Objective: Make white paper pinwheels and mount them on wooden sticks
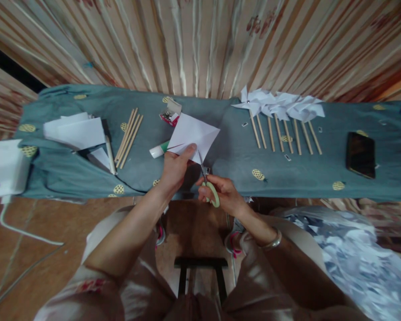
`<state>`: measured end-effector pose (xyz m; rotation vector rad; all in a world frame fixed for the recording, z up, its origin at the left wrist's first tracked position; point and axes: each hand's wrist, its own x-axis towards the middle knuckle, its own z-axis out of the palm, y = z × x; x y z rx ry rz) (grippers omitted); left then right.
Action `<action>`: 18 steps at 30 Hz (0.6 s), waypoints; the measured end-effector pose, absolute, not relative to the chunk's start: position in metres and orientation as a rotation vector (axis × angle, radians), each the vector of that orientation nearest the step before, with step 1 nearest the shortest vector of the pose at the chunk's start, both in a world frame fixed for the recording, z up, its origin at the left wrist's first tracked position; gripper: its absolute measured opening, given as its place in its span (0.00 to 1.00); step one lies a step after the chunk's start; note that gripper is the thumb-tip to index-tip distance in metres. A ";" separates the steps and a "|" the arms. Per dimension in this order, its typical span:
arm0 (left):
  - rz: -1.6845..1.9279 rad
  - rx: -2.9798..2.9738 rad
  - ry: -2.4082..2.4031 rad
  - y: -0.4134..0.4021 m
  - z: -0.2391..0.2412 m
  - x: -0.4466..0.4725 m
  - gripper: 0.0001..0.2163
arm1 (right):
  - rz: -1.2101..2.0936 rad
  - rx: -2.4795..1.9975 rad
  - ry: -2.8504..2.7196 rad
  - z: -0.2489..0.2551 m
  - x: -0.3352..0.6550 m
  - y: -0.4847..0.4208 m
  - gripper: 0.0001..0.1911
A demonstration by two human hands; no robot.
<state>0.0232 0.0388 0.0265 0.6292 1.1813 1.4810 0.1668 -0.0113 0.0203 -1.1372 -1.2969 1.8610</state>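
Your left hand (pixel 177 167) is closed on the white paper square (pixel 197 133), thumb on top near the edge closest to you. The square is held out over the table, in front of your body. It should be very light and bend easily, and is likely to crease or tear if pulled; pinch it flat, close to the cut, clear of the blades. Your right hand (pixel 227 192) is wrapped around the handles of the scissors (pixel 214 195), their blades at the paper's near right edge. They should feel stiff and a little heavier; hold them by the loops.

Across the patterned tablecloth (pixel 220 176) you have, from the left, a paper stack (pixel 74 131), wooden sticks (pixel 129 138), a glue stick (pixel 158 151), a small red box (pixel 169 117), a row of pinwheels (pixel 284 106) and a phone (pixel 361 154). A brown floor (pixel 30 254) shows at lower left, a pleated curtain (pixel 200 49) hangs behind, and a heap of white scraps (pixel 357 263) sits at lower right.
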 end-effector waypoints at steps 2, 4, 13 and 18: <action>1.476 0.627 1.192 0.039 0.026 0.023 0.14 | 1.853 -1.146 -1.300 0.021 0.167 -0.011 0.21; 1.465 0.632 1.207 0.038 0.026 0.023 0.15 | 1.853 -1.145 -1.306 0.021 0.167 -0.012 0.21; 1.469 0.639 1.200 0.039 0.026 0.022 0.15 | 1.869 -1.150 -1.286 0.022 0.167 -0.011 0.21; 1.450 0.641 1.200 0.039 0.028 0.022 0.15 | 1.855 -1.168 -1.290 0.021 0.168 -0.011 0.21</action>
